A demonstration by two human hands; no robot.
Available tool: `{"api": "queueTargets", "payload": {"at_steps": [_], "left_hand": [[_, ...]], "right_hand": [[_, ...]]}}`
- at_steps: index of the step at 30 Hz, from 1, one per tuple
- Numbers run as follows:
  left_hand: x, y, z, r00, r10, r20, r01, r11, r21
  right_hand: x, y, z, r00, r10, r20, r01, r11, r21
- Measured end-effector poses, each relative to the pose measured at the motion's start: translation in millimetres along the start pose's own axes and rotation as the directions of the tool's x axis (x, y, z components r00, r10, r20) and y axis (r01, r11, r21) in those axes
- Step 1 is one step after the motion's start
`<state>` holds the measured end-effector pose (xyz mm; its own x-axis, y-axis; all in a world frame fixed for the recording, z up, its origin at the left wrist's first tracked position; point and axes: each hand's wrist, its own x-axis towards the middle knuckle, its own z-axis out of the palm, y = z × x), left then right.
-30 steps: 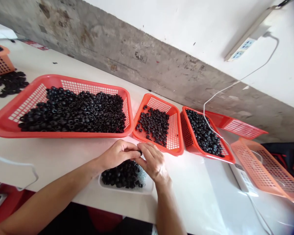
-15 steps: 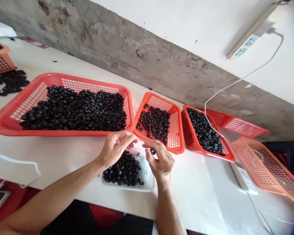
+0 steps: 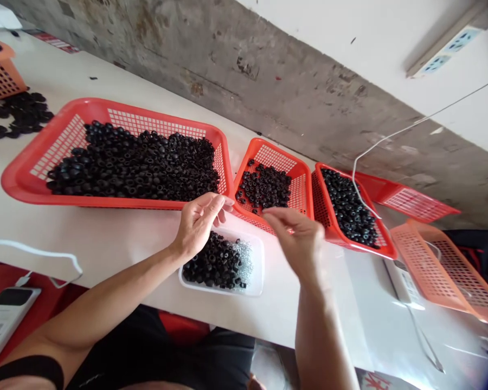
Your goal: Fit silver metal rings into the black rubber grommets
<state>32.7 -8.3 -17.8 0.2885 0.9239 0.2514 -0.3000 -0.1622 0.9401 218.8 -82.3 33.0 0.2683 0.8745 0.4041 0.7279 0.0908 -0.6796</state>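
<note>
At the left of the counter, the big basket held heaped black rings. By its near right corner, the left hand had its thumb close to its fingers; whether it gripped anything could not be told. Nearer the body, a tub held black pieces beside clear beads, likely quick to roll. Next came the small basket with small rings; by its near edge, the right hand brought thumb and fingertips narrowly together, any piece between them hidden. Farther right, another basket held shiny pieces. All the black parts looked light, stiff and hard to break, perhaps slippery where glossy; a fingertip pinch across the outer rim seemed the best hold.
</note>
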Motion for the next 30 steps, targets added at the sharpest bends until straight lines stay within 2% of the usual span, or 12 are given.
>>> {"api": "queueTargets", "payload": {"at_steps": [2, 5, 10, 13, 15, 16, 18, 20, 22, 25, 27, 30], "left_hand": [[1, 1, 0.0, 1.0, 0.001, -0.007, -0.001, 1.0, -0.002], [2, 3, -0.2, 0.999, -0.005, -0.033, 0.005, 1.0, -0.002], [3, 6, -1.8, 1.0, -0.016, -0.016, 0.016, 1.0, -0.01], [4, 8, -3.8, 1.0, -0.026, 0.014, 0.026, 1.0, 0.008], [4, 10, -5.0, 0.999, -0.023, 0.043, 0.023, 1.0, 0.015], [4, 11, -5.4, 0.998, -0.02, 0.065, 0.019, 1.0, 0.016], [5, 13, -5.6, 0.99, -0.009, 0.142, 0.005, 1.0, 0.027], [4, 14, -4.8, 0.964, -0.012, 0.267, -0.003, 0.998, 0.056], [4, 15, -3.4, 0.914, -0.023, 0.404, -0.022, 0.994, 0.107], [2, 13, -1.3, 0.865, -0.031, 0.501, -0.063, 0.984, 0.169], [1, 11, -0.7, 0.868, -0.034, 0.496, -0.07, 0.979, 0.189], [2, 7, -0.8, 0.883, -0.046, 0.466, -0.052, 0.979, 0.195]], "right_hand": [[-20, -11, 18, 0.963, -0.036, 0.269, 0.023, 0.998, 0.052], [-38, -24, 46, 0.855, -0.109, 0.507, 0.121, 0.993, 0.011], [-43, -36, 76, 0.705, -0.159, 0.691, 0.414, 0.884, -0.219], [-45, -40, 82, 0.692, -0.143, 0.707, 0.448, 0.853, -0.266], [-46, -38, 80, 0.728, -0.135, 0.672, 0.364, 0.907, -0.212], [-46, -36, 76, 0.758, -0.118, 0.641, 0.275, 0.949, -0.151], [-44, -27, 64, 0.825, -0.027, 0.565, -0.001, 0.999, 0.048], [-39, -16, 48, 0.844, 0.12, 0.522, -0.309, 0.906, 0.29], [-34, -4, 33, 0.813, 0.24, 0.531, -0.519, 0.712, 0.473], [-30, 5, 20, 0.745, 0.325, 0.583, -0.66, 0.48, 0.577], [-30, 4, 19, 0.71, 0.33, 0.622, -0.7, 0.416, 0.58], [-31, 0, 23, 0.702, 0.314, 0.639, -0.706, 0.422, 0.568]]}}
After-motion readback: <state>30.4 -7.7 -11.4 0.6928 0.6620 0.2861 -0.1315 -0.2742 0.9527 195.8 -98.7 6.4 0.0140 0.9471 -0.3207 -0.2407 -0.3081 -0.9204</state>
